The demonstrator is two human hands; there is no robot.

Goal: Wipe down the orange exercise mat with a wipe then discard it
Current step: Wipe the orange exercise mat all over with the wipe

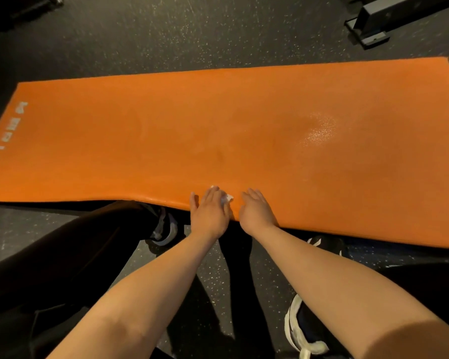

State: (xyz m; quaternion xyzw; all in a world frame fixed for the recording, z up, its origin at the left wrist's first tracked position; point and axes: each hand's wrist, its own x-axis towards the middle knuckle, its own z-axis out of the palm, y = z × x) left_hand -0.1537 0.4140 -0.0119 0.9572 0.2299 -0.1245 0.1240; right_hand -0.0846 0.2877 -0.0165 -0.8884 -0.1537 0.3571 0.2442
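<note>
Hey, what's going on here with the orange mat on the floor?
A person leans over an orange exercise mat laid on a dark speckled floor. Their left hand presses a white wipe flat against the mat's near edge, and the right hand rests flat on the mat just beside it. A glossy patch shows farther right on the mat. The wipe is not yet discarded.

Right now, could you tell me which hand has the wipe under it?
The left hand presses the white wipe onto the orange mat; the right hand lies bare.
</note>
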